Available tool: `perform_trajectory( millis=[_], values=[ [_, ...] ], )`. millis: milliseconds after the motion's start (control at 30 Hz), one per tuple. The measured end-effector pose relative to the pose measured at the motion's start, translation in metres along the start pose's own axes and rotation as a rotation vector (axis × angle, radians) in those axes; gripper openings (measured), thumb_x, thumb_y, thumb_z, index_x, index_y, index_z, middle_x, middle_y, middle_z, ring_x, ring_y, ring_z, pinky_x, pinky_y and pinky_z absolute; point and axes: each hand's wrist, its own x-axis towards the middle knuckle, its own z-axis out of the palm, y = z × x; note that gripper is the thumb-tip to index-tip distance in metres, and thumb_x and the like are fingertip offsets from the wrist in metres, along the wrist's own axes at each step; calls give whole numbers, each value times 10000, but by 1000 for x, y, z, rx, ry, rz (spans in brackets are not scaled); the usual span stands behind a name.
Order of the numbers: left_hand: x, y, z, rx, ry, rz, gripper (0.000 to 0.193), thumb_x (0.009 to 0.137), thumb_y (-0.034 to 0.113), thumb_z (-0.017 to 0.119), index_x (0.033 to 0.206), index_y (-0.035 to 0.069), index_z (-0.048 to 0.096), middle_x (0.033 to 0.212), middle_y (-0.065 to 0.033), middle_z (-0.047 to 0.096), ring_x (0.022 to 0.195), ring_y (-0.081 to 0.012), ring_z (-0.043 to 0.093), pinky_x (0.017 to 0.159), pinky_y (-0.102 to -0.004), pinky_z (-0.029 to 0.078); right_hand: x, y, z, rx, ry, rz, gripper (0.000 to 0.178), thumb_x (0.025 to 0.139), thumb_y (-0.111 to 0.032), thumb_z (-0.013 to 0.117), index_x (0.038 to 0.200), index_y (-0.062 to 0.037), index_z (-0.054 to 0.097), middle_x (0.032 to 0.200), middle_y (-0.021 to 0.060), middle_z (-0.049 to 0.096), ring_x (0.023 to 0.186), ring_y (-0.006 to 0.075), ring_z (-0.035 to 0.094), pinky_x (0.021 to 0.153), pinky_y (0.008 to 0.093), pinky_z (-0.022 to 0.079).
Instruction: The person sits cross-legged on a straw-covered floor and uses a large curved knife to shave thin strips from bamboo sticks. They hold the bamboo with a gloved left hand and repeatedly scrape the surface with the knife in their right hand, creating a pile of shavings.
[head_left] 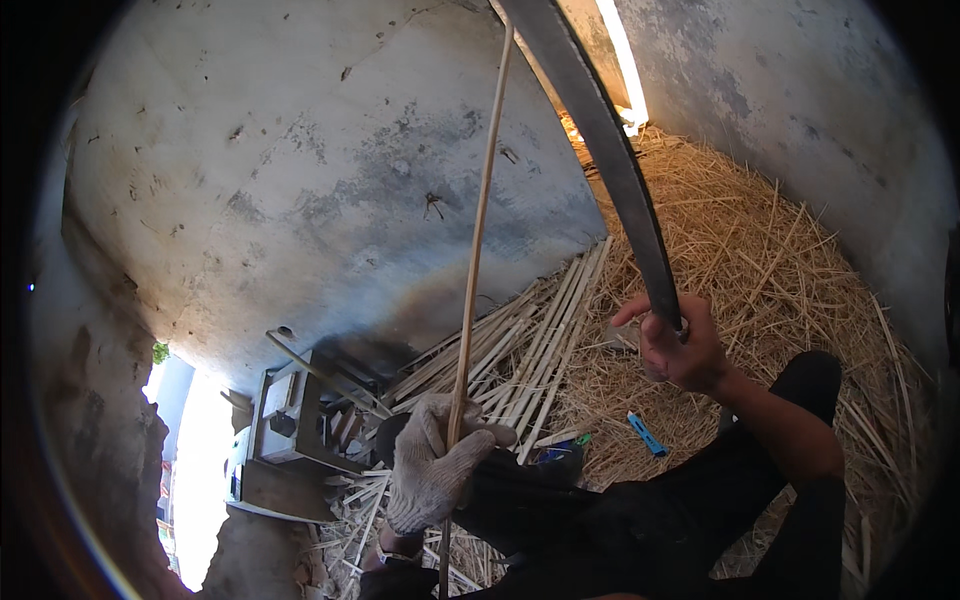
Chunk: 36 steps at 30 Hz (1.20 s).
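In the middle, my left hand (pixel 440 462), in a pale knitted glove, is closed around a long thin bamboo strip (pixel 478 235). The strip stands nearly upright, running past the top of my hand and down below it. My right hand (pixel 685 345), bare, grips the lower end of a long, dark, flat blade (pixel 610 150). That blade rises and leans left until it leaves the top of the view, where the strip's upper end comes close to it. Whether they touch there I cannot tell. A blue utility knife (pixel 647 435) lies on the shavings below my right hand.
Split strips (pixel 545 345) lie in a pile beyond my left hand. Straw-like shavings (pixel 730 230) heap against the right wall. A boxy wooden stand (pixel 290 430) stands at the left, near a bright opening (pixel 190 470). My dark-clothed legs (pixel 620 520) fill the lower middle.
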Motion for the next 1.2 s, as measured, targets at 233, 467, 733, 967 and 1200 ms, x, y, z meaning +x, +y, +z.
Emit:
perform_trajectory(
  millis=[233,467,733,967,1200],
  values=[
    [-17,-45,49,-618,-48,54,586,1004,273,539,1446,-71,366,583,-66,597,435,-112,511,408,-222,377,-4,19,-13,-271,44,63,596,1016,-532,471,806,-5,656,487,-2,485,410,96,494,410,261,377],
    [-17,-46,49,-480,-125,-208,581,1047,288,449,1428,-137,340,476,10,479,333,-63,390,389,-176,366,-2,23,-5,-979,-106,-130,668,921,-670,527,691,-49,612,456,65,488,401,231,548,428,370,436],
    [-26,-57,59,-296,-37,-292,529,1001,257,525,1410,-72,458,594,-23,589,456,-54,497,431,-180,388,10,61,-17,-1046,-131,-210,744,841,-770,540,568,-79,572,418,79,452,383,276,535,424,400,447],
    [-16,-63,67,228,-30,-65,478,888,81,414,1328,-63,530,1045,-233,673,862,-342,692,759,-374,547,23,92,-23,-1205,-133,-162,875,823,-877,387,531,-71,559,406,57,444,379,222,533,365,389,399],
    [-25,-80,70,-77,-150,-318,520,806,16,476,1317,-56,536,1122,-204,627,893,-337,642,760,-382,525,55,121,-59,-1134,160,417,801,839,-880,348,504,-159,446,426,-68,293,363,86,290,337,299,239]
  ],
)
